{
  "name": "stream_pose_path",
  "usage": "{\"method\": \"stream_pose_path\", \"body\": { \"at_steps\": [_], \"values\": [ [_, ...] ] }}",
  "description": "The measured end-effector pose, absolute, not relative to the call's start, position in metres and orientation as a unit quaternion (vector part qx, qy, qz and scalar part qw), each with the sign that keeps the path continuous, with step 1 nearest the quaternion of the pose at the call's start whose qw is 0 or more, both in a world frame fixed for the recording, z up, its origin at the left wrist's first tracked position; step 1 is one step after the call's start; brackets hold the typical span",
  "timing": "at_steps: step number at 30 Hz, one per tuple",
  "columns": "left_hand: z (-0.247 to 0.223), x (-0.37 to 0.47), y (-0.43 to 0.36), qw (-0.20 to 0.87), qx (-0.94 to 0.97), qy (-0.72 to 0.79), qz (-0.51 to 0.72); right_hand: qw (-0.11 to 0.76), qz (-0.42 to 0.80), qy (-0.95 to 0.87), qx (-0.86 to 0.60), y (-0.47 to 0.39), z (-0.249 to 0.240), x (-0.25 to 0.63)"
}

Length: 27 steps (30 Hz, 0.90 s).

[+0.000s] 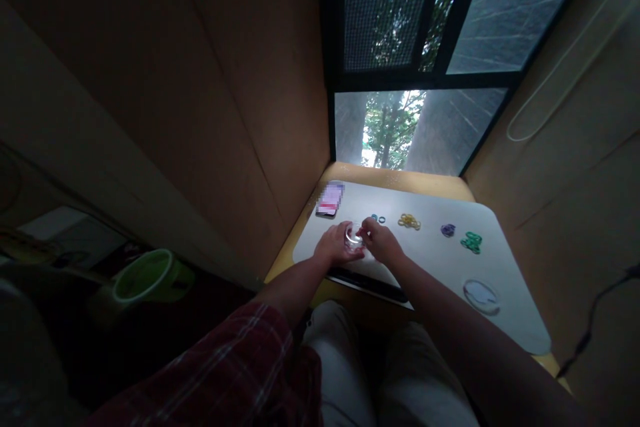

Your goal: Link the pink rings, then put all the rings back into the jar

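My left hand point(337, 245) is wrapped around a small clear round container point(353, 235) near the front left of the white board. My right hand point(377, 239) is at the container's right rim, its fingertips pinched together. Whatever sits between those fingertips is too small to make out. Just beyond the right hand lie a few blue elastic bands point(382, 219). Farther right are loose heaps of yellow elastic bands point(410, 221), purple elastic bands point(448, 230) and green elastic bands point(471, 242). A clear round lid point(481, 296) rests flat beside my right forearm.
A phone point(330, 199) with a lit screen lies at the board's point(430, 267) back left corner. Walls close in on both sides, with a window point(395, 127) behind. A green bucket point(150, 275) stands low at left; a dark cable point(590, 327) hangs at right.
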<state>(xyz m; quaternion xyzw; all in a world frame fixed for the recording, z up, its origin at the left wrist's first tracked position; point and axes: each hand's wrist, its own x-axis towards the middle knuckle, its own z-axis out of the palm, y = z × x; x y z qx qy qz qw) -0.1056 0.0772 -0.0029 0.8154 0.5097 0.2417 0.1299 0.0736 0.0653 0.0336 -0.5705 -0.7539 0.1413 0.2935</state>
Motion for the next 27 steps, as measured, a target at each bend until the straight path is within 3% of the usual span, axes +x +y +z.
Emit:
{"method": "stream_pose_path", "body": {
  "at_steps": [14,27],
  "values": [
    [0.0002,-0.104,0.0744,0.131,0.818,0.509,0.232,0.224,0.095,-0.787,-0.567,0.0667,0.0419,0.0712],
    [-0.0005,-0.1016,0.075,0.134,0.817,0.513,0.228,0.274,0.098,-0.78,-0.554,0.0581,0.0346,0.0771]
  ]
}}
